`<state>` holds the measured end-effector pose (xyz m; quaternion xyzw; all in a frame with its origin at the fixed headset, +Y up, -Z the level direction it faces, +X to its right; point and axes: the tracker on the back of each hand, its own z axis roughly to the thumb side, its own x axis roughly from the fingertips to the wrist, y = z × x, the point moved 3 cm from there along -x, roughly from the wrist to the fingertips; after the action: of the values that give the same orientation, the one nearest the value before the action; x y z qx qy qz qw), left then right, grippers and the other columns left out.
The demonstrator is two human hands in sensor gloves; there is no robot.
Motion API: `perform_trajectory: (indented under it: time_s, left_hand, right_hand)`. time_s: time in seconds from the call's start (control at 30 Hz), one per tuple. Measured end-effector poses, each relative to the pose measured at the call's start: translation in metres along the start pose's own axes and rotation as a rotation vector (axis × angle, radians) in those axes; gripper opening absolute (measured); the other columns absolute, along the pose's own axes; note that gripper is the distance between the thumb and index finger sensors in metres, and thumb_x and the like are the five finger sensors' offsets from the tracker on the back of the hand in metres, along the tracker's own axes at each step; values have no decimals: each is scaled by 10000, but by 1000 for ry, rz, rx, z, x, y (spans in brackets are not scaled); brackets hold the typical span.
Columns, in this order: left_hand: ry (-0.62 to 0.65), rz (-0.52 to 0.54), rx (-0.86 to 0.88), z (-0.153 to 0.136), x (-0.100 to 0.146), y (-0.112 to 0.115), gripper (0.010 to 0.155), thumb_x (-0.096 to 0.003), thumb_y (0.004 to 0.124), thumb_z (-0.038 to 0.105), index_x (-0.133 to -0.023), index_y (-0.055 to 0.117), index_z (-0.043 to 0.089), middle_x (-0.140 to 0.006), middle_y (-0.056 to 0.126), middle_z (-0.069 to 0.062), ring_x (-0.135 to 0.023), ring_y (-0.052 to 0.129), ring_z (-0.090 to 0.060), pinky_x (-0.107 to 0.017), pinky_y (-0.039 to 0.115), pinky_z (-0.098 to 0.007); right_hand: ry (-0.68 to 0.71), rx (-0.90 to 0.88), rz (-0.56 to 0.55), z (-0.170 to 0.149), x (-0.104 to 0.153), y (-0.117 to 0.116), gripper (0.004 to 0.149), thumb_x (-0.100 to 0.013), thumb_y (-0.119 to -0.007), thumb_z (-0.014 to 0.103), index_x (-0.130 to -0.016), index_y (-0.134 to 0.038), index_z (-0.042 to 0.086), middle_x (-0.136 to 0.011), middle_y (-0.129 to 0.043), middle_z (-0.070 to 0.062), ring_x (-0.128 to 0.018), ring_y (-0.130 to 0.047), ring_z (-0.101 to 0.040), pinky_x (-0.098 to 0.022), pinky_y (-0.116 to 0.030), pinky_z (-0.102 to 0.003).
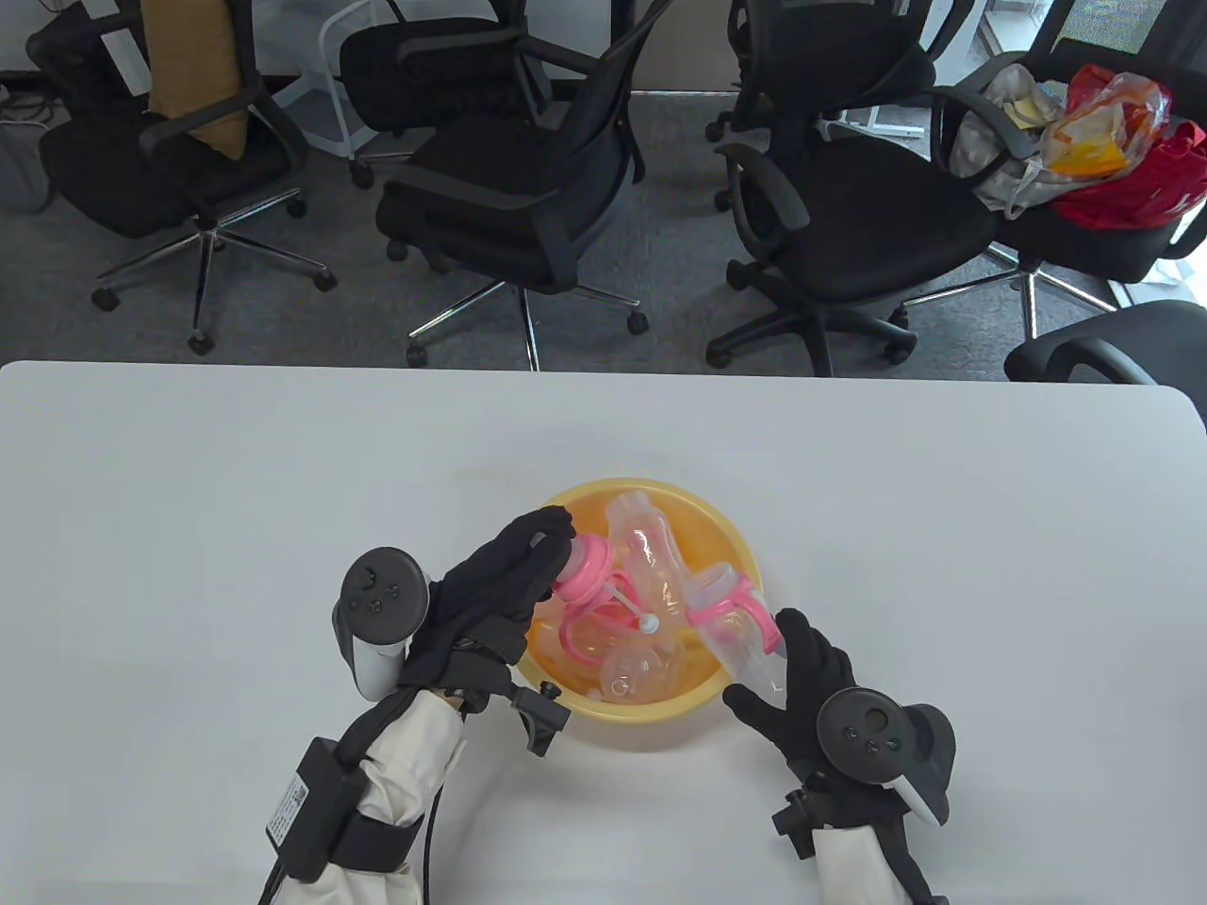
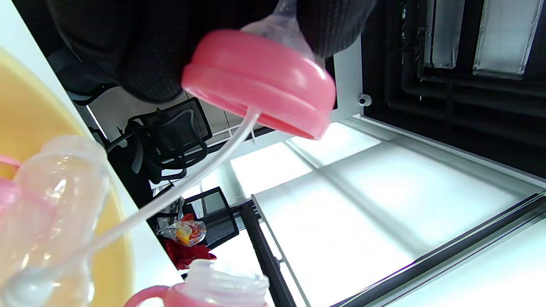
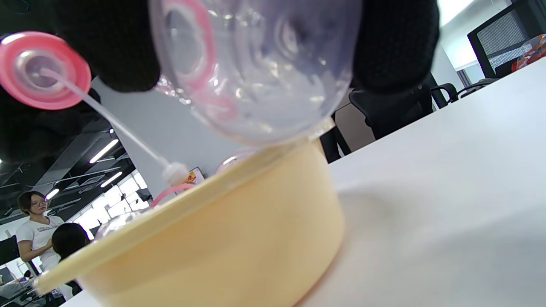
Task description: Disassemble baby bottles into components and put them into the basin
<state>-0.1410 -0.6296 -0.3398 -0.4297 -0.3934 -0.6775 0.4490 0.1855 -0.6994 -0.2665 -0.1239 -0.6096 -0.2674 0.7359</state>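
A yellow basin point(image 1: 728, 551) sits on the white table and holds clear bottle bodies and pink parts. Over its left rim my left hand point(image 1: 509, 575) grips a pink screw cap point(image 1: 586, 568) by its clear teat; a thin straw with a white end point(image 1: 649, 622) hangs from the cap into the basin. The cap point(image 2: 260, 83) and its straw point(image 2: 170, 194) fill the left wrist view. At the basin's right rim my right hand point(image 1: 787, 674) holds a clear bottle body point(image 1: 745, 650) with a pink handle ring point(image 1: 731, 603), its open neck tilted over the basin. The bottle's base point(image 3: 256, 68) shows between my fingers point(image 3: 396, 42).
The basin's outer wall point(image 3: 239, 238) stands close in the right wrist view. Several black office chairs point(image 1: 528, 189) stand beyond the table's far edge, one with bags point(image 1: 1094, 141). Two people point(image 3: 38, 230) appear far off in the right wrist view.
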Motion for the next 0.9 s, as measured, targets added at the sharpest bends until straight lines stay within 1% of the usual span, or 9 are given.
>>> perform_trajectory:
  time_s: [0.37, 0.6, 0.8, 0.9]
  left_hand:
    - [-55, -69, -116, -25, -7, 26, 521, -628, 722, 337, -1046, 757, 27, -975, 863, -276, -705, 942, -454, -526, 790, -566]
    - [-75, -130, -247, -36, -8, 41, 525, -628, 724, 335, -1045, 757, 20, -970, 865, -283, -699, 945, -458, -519, 792, -568]
    - [-110, -141, -370, -45, -8, 50, 534, -626, 724, 335, -1042, 761, 2, -961, 869, -298, -635, 982, -448, -466, 823, -552]
    - [-143, -177, -422, -50, -9, 58, 537, -627, 722, 330, -1051, 757, 2, -968, 855, -317, -598, 999, -414, -438, 837, -532]
  right_hand:
    - [3, 0, 10, 1, -1, -1, 894, -508, -788, 529, -1110, -396, -2, -1045, -609, -265, -802, -683, -521, -561, -754, -544]
    - [2, -1, 16, 1, -1, -2, 892, -509, -786, 529, -1110, -397, -3, -1044, -609, -268, -800, -683, -522, -560, -754, -544]
    - [-1, -3, 23, 1, -1, -3, 891, -510, -785, 530, -1110, -399, -4, -1042, -612, -269, -799, -684, -521, -557, -755, -545]
    - [-1, -3, 25, 1, -1, -4, 890, -510, -784, 531, -1109, -401, -4, -1042, -612, -271, -798, -685, -522, -557, -756, -545]
